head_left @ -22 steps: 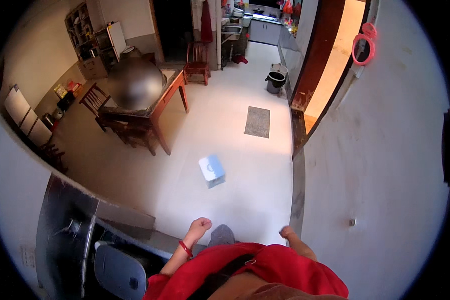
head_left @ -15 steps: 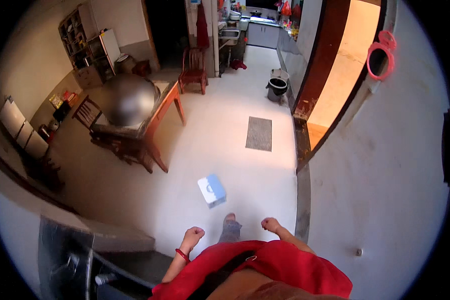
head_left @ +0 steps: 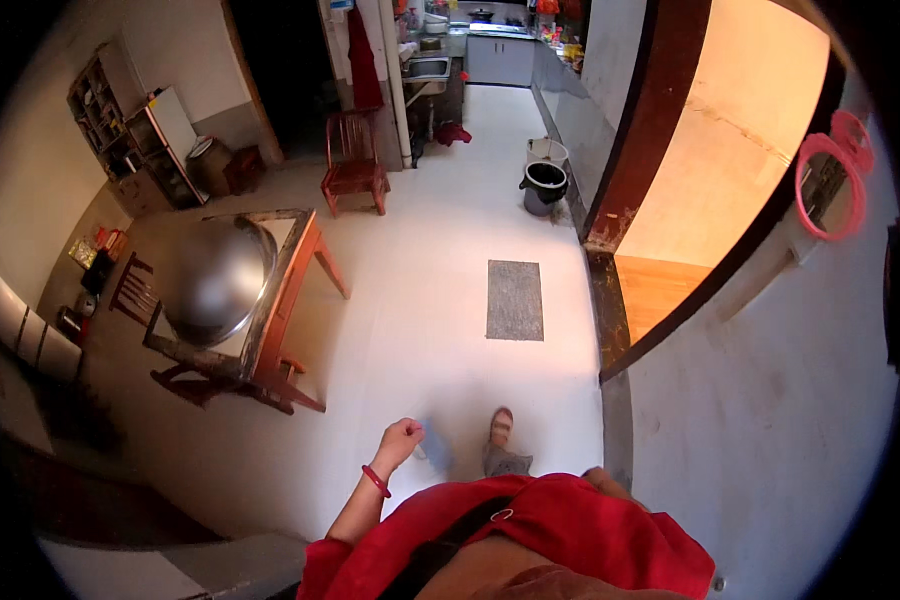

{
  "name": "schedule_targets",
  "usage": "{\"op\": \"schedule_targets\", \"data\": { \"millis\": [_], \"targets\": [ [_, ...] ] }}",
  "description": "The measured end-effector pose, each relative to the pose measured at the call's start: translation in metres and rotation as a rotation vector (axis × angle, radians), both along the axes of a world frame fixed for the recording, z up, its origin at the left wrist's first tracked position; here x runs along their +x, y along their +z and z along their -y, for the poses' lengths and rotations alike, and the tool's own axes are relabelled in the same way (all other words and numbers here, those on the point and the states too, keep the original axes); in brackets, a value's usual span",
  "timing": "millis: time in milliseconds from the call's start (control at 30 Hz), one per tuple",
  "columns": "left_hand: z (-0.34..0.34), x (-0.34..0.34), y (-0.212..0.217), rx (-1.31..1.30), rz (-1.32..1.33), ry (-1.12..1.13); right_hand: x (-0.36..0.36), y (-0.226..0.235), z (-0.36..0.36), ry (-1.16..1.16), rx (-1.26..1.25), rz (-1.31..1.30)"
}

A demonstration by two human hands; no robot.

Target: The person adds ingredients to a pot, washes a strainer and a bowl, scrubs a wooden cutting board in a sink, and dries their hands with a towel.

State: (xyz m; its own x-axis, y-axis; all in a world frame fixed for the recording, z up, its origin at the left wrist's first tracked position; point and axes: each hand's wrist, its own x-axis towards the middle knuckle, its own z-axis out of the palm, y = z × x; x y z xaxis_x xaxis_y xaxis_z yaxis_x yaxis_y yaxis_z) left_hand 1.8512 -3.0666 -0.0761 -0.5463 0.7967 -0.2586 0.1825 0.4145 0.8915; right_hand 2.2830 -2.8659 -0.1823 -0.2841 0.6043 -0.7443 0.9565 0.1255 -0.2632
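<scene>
My left hand (head_left: 402, 438) is raised in front of me, its fingers curled closed with nothing visible in them. A red bangle (head_left: 377, 481) circles that wrist. Just past the hand, a blurred light-blue box (head_left: 434, 448) is on the floor, partly covered by my hand in this view; I cannot see them touch. My right hand (head_left: 597, 478) is low at my side by the wall, mostly behind my red sleeve, its fingers hidden. One sandalled foot (head_left: 501, 428) is stepping forward on the pale floor.
At left stands a wooden table (head_left: 288, 340) bearing a large metal bowl (head_left: 232, 290). A red chair (head_left: 355, 178) stands farther off. Ahead lie a grey mat (head_left: 515, 300) and a dark bin (head_left: 542, 190). An open doorway (head_left: 670, 290) and a pink-framed mirror (head_left: 830, 190) are at right.
I have walked forward: the mat, table and doorway are nearer, and the blue box has come alongside my left hand. My right hand has dropped back behind the sleeve.
</scene>
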Motion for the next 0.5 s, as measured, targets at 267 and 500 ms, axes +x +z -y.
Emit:
{"op": "schedule_targets", "data": {
  "millis": [267,500],
  "targets": [
    [-0.167,-0.091,-0.026,-0.178,-0.107,-0.107,-0.059,-0.101,-0.158,0.123,-0.170,0.217],
    [-0.266,-0.174,-0.018,-0.036,-0.065,-0.012,-0.216,-0.132,-0.362,0.633,0.221,0.163]
  ]
}}
